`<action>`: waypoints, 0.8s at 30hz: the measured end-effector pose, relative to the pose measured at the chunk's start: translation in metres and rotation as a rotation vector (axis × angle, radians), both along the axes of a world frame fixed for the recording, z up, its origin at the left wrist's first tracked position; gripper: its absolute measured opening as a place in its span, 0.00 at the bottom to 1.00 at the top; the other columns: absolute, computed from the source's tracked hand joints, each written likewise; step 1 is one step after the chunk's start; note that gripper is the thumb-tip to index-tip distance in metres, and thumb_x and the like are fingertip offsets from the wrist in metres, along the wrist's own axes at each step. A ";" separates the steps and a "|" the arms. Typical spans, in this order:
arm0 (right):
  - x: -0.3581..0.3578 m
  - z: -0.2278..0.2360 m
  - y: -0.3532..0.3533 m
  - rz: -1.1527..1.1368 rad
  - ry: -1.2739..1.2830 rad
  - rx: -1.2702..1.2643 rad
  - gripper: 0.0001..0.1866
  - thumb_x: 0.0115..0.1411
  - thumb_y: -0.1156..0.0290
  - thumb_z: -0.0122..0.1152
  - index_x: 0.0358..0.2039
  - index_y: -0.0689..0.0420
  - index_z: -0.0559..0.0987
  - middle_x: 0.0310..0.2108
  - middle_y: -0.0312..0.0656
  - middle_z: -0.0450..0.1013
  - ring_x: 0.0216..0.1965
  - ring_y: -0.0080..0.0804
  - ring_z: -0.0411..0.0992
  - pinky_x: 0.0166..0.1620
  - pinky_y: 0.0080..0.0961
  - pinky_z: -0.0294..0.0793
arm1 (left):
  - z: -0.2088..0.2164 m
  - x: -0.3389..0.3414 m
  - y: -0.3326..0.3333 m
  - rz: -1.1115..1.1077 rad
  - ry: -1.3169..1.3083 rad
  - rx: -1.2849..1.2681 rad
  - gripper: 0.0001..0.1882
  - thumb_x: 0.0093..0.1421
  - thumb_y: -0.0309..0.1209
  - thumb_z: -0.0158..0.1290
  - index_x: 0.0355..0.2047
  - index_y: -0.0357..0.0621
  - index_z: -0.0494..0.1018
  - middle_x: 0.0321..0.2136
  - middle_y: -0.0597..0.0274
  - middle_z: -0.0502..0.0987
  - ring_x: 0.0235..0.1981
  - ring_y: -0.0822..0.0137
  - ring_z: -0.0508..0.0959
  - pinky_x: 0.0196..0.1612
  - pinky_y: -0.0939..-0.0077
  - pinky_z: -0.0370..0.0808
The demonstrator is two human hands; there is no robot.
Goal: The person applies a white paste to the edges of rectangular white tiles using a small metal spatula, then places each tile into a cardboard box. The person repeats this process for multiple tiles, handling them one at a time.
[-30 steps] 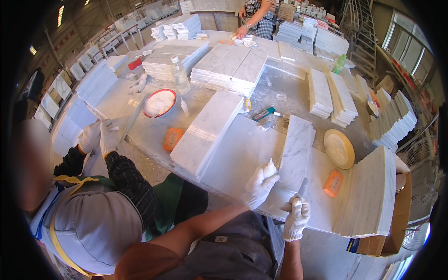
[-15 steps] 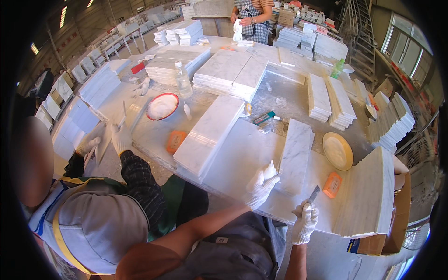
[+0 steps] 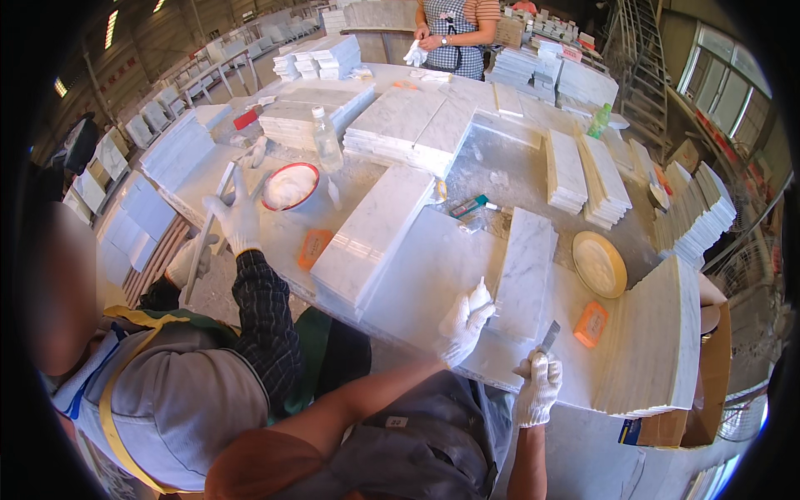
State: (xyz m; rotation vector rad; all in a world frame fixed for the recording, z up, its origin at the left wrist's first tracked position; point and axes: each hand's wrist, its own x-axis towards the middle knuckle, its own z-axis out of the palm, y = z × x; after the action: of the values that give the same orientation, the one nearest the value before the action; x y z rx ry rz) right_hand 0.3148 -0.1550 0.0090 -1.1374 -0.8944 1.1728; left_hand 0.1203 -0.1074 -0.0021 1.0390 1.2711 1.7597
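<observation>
My left hand (image 3: 460,332), in a white knitted glove, is closed round a small white squeeze bottle (image 3: 480,293) whose nozzle points up. It is just left of a white marble slab (image 3: 525,275) lying on the table. My right hand (image 3: 540,390), gloved too, grips a putty knife (image 3: 551,336) with its blade upward, at the table's front edge. Its handle is mostly hidden in the fist. To the right of the blade lies an orange block (image 3: 591,324); beyond it stands a yellow-rimmed bowl (image 3: 599,265) of white paste or powder.
Left of my hands is a stack of marble strips (image 3: 375,242); at the right edge, a long stack (image 3: 654,342). A co-worker (image 3: 175,400) at my left handles a strip beside a red-rimmed bowl (image 3: 290,186). A clear bottle (image 3: 327,142) and another person (image 3: 457,33) are farther back.
The squeeze bottle has tipped more upright in my left hand. My right hand has shifted slightly left with the putty knife. The co-worker's gloved hands have moved along a strip, raising it.
</observation>
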 end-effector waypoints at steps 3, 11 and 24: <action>0.003 -0.005 -0.001 -0.011 -0.044 0.011 0.10 0.71 0.64 0.67 0.43 0.56 0.78 0.41 0.40 0.77 0.33 0.26 0.74 0.38 0.31 0.82 | -0.004 -0.003 0.000 0.065 0.246 -0.130 0.17 0.70 0.36 0.64 0.50 0.38 0.74 0.35 0.64 0.81 0.35 0.73 0.80 0.42 0.73 0.78; 0.006 -0.032 -0.007 0.021 -0.063 -0.030 0.12 0.71 0.62 0.67 0.45 0.56 0.79 0.41 0.36 0.77 0.33 0.24 0.74 0.39 0.29 0.81 | -0.023 -0.003 0.007 0.077 0.273 -0.058 0.16 0.68 0.34 0.65 0.48 0.39 0.74 0.32 0.65 0.80 0.31 0.74 0.79 0.37 0.75 0.77; 0.001 -0.034 -0.005 -0.037 -0.011 -0.016 0.09 0.73 0.64 0.65 0.43 0.57 0.79 0.39 0.34 0.76 0.35 0.21 0.72 0.41 0.24 0.78 | -0.029 -0.007 0.006 0.068 0.387 -0.164 0.17 0.67 0.33 0.66 0.50 0.38 0.76 0.38 0.57 0.81 0.35 0.62 0.81 0.38 0.65 0.79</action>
State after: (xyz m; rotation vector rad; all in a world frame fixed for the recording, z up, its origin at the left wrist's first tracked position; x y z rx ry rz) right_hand 0.3160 -0.1598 -0.0249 -1.1699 -0.8696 1.1465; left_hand 0.1138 -0.1011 -0.0307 1.2933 1.6732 1.5167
